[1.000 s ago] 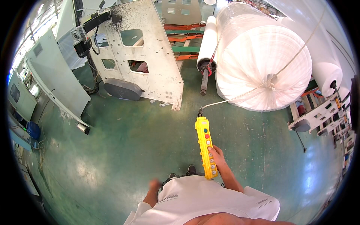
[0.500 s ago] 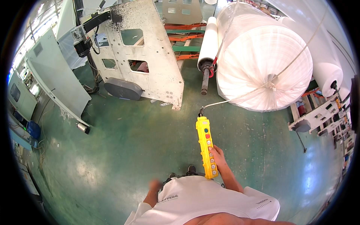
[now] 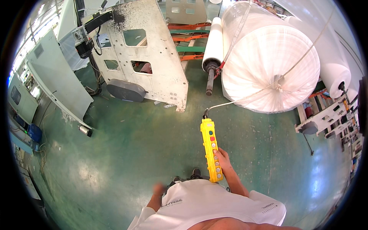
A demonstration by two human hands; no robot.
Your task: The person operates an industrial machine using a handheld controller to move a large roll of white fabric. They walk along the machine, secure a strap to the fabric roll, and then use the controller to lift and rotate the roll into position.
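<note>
My right hand point(image 3: 222, 158) is wrapped round a yellow crane pendant control point(image 3: 209, 143), its thumb on or beside one of the lower buttons. The pendant has a column of round buttons, one dark, one red and several pale. From its top a cable point(image 3: 234, 102) runs up across the face of a big wrapped white roll point(image 3: 270, 69). My left hand point(image 3: 159, 188) hangs low beside my body, too blurred to show its fingers. Beyond the pendant, a thin white roll point(image 3: 214, 42) rests on a dark shaft point(image 3: 210, 82). A lifting strap point(image 3: 234, 40) with a red end meets this shaft.
A white machine side frame point(image 3: 165, 76) with cut-outs stands ahead to the left. Further left is a pale cabinet panel point(image 3: 61, 73), with a blue container point(image 3: 34, 132) near loose cables. More white rolls point(image 3: 334, 78) and machine frames point(image 3: 326, 117) line the right. Green floor point(image 3: 126, 153) lies around me.
The upper part of the lifting strap has shifted to the right, and its red end has moved slightly at the shaft. My right hand and the pendant have hardly moved.
</note>
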